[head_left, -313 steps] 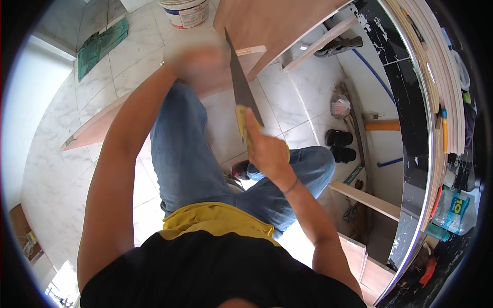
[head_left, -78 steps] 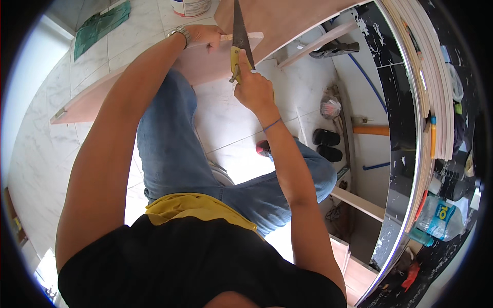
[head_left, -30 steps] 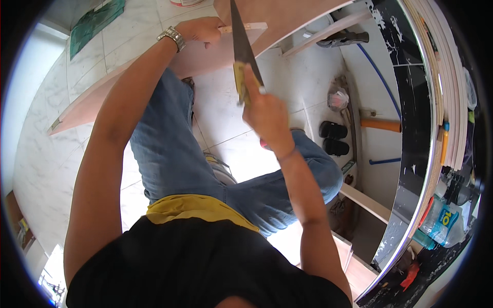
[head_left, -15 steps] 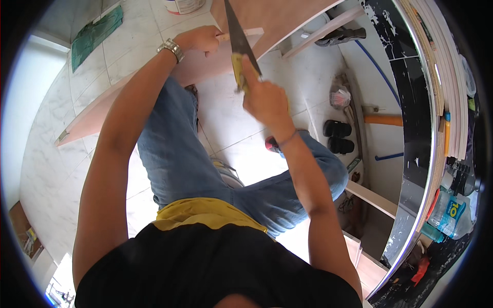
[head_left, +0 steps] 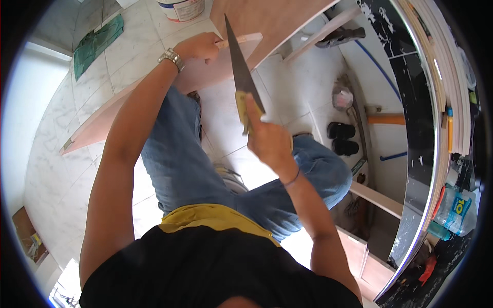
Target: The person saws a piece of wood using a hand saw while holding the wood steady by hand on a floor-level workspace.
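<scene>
My right hand (head_left: 268, 141) grips the yellowish handle of a hand saw (head_left: 239, 77), whose dark blade points up and away, its tip at the edge of a long pale wooden board (head_left: 128, 115). My left hand (head_left: 200, 46), with a metal wristwatch on the wrist, presses down on the board's far end just left of the blade. The board runs from lower left to upper right across my left knee, above the white tiled floor (head_left: 67, 92).
A white bucket (head_left: 179, 7) stands at the top, next to a green cloth (head_left: 95, 43) on the floor. A larger wooden panel (head_left: 272, 20) lies top right. Black sandals (head_left: 344, 138), a plastic bag (head_left: 341, 97) and stacked boards (head_left: 441, 77) sit at the right.
The saw has moved back and forth along the cut over the earlier frames; now the blade is drawn back toward me. My left hand stays pressed on the board.
</scene>
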